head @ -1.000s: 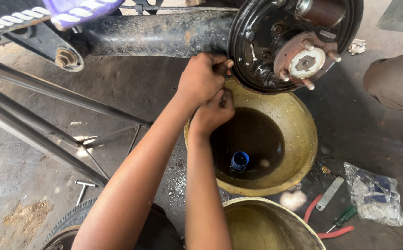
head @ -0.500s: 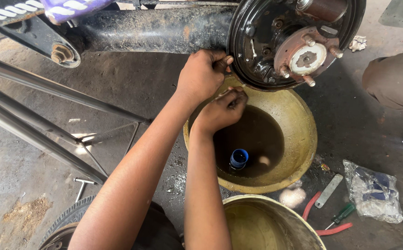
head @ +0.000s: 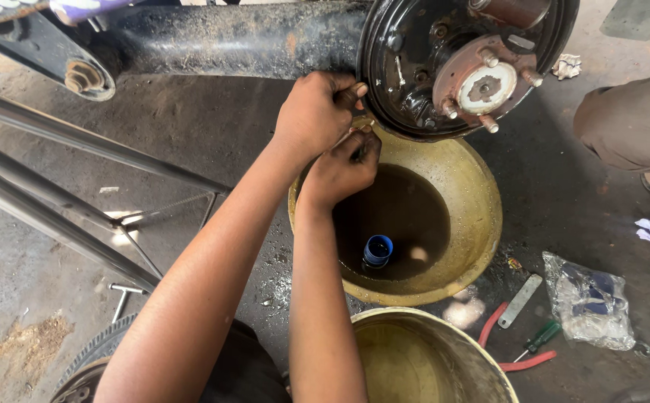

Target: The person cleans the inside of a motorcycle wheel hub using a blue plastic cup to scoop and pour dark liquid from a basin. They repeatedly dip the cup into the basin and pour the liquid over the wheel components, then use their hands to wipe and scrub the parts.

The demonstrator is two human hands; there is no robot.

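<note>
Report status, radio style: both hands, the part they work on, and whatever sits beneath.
Left hand and right hand pinching something small at the brake backing plate edge. Item itself too small to tell. Brass basin of dark liquid directly below.

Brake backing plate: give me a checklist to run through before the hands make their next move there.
1. Both hands at the plate's lower edge: ok; left hand and right hand close together beside the brake backing plate.
2. Part being pinched identified: cannot tell, fingers hide it.
3. Brass basin under the work: ok, holds dark liquid.
4. Blue cap clear of liquid: not ok, stands in it.
5. Pliers nearby: ok.
</note>
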